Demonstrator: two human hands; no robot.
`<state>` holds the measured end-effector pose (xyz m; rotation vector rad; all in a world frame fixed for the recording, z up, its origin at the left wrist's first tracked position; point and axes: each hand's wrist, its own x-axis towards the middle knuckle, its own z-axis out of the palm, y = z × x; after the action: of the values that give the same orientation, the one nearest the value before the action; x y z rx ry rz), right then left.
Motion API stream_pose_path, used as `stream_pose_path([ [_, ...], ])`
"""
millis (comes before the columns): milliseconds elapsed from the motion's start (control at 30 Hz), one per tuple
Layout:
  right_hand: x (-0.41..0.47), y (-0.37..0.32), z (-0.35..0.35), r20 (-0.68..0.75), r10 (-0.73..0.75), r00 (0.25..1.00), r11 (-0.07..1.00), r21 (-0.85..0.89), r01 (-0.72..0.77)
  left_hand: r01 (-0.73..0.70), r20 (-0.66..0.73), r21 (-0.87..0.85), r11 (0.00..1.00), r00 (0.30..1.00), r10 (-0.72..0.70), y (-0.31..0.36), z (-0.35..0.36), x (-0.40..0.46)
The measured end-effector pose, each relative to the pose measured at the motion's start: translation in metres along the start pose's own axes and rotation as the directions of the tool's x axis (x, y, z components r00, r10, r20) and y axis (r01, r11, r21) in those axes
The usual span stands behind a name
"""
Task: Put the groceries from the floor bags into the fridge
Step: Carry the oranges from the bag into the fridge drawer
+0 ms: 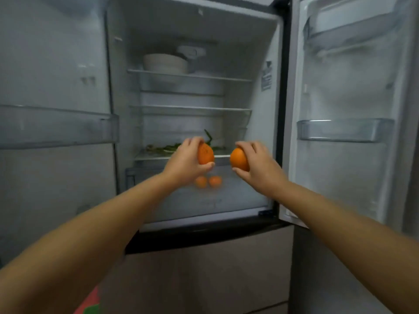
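A: Two bare arms reached forward from the bottom of the view, and each hand carried fruit. The left hand (184, 160) had its grip wrapped around an orange (205, 154), thumb beneath and fingers over the top.

B: And the other?

A: The right hand (257, 168) was likewise closed about a second orange (238, 159). The two fruits were near each other but not touching, held before the open fridge (251, 53) at the height of its lowest shelf (154, 157).

B: What was past them?

A: Below the hands, two smaller oranges (208, 181) sat side by side in the bottom drawer (blurred, seen through its clear front). Farther in, green leafy vegetables (167, 148) lay on that lowest shelf. At the top, a pale bowl (165, 62) stood on the upper shelf (190, 75). Both doors stood open.
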<state>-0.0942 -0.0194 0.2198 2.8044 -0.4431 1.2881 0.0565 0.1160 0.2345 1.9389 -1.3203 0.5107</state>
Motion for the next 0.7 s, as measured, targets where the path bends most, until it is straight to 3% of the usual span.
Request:
stream_pose_path([
  [200,0.124,0.05,0.064,0.12,-0.231,0.965,0.968,0.125,0.217,0.189,-0.077,0.071,0.979,0.98,-0.184,-0.055,0.012,0.09],
  [367,0.196,0.052,0.129,0.473,-0.396,0.787,0.913,0.11,0.394,0.343,0.13,0.235,0.909,0.916,-0.379,-0.1,0.026,0.127],
  [467,0.217,0.046,0.175,0.641,-0.424,0.64,0.868,0.086,0.489,0.331,0.33,0.372,0.867,0.826,-0.457,-0.129,0.041,0.144],
  [567,0.227,0.045,0.22,0.749,-0.434,0.5,0.819,0.097,0.566,0.184,0.532,0.539,0.822,0.682,-0.501,-0.155,0.063,0.16],
  [700,0.234,0.052,0.27,0.802,-0.431,0.414,0.82,0.157,0.55,0.084,0.698,0.569,0.818,0.476,-0.535,-0.185,0.09,0.184],
])
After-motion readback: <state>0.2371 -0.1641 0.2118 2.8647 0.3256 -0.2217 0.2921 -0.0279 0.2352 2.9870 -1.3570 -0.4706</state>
